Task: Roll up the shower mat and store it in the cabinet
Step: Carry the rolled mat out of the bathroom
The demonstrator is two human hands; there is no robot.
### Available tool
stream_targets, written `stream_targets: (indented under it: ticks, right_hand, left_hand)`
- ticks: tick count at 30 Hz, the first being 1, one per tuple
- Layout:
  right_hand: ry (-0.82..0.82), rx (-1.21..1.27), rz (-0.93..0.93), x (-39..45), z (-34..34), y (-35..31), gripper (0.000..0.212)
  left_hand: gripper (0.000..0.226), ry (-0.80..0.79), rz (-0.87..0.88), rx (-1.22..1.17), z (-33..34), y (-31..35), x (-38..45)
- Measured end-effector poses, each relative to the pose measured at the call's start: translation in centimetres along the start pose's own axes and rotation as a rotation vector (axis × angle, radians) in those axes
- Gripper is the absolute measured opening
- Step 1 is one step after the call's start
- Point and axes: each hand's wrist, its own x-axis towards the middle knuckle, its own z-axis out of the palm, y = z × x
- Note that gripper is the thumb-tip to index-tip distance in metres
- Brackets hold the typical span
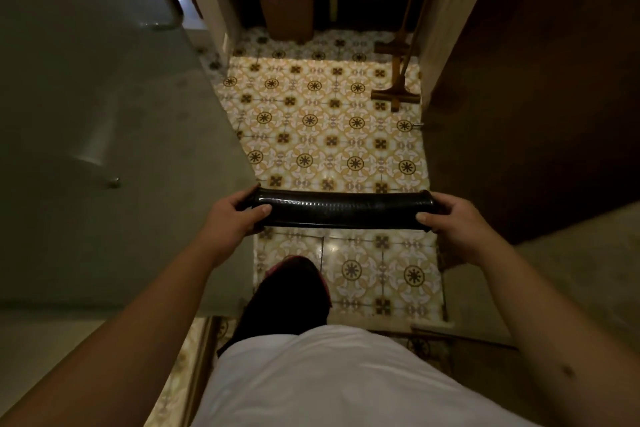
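The shower mat (341,210) is a black roll, held level and crosswise in front of me above the patterned floor. My left hand (235,217) grips its left end with the thumb on top. My right hand (453,220) grips its right end the same way. Both arms reach forward from the bottom of the head view. No cabinet can be told for certain in this dim view.
A grey door or panel (104,135) stands close on the left. A dark wooden surface (540,80) fills the right. Ahead on the tiled floor (322,121) are a brown bin (285,12) and two long-handled floor tools (396,94).
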Motion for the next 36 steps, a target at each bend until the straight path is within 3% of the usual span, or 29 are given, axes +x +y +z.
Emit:
stream_targets:
  ticks: [15, 31, 36]
  right_hand:
    - [0.055, 0.023, 0.000, 22.1, 1.0, -10.5, 0.048]
    - [-0.100, -0.020, 0.036, 43.3, 0.1, -19.4, 0.043]
    - [-0.168, -0.056, -0.023, 52.9, -2.3, -23.3, 0.044]
  left_hand:
    - [0.055, -0.021, -0.015, -0.014, -1.9, 7.3, 25.7]
    - [0.057, 0.113, -0.034, 0.014, -2.5, 13.8, 42.4]
    - [0.043, 0.175, 0.002, 0.011, -0.2, 17.1, 49.0]
